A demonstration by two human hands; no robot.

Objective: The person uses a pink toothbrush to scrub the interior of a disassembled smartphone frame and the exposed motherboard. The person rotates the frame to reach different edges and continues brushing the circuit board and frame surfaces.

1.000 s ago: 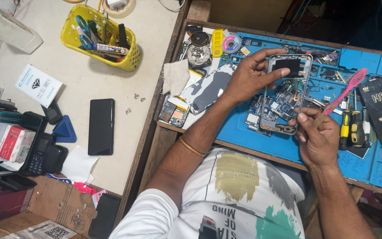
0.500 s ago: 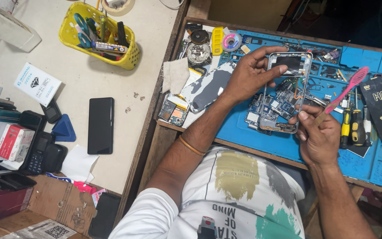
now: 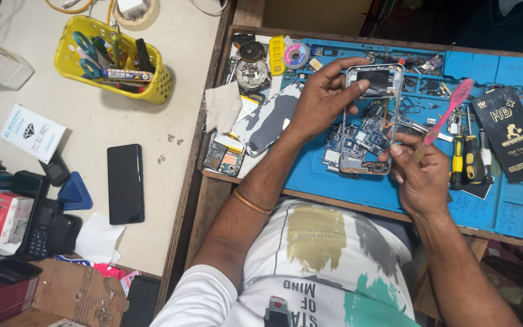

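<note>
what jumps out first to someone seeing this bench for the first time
The opened phone at the centre, its circuit boards bare, lies over the blue work mat; the left hand grips its upper left edge and the right hand touches its lower right corner while holding a pink toothbrush. Next comes the yellow basket of tools at the upper left, with a black phone lying flat below it on the pale table.

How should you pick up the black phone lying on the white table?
The black phone lies flat, so pinch its two long edges from above, near the middle. They are straight and close together, and bare table beside both leaves room for fingers. Its short ends are too far apart.
</note>
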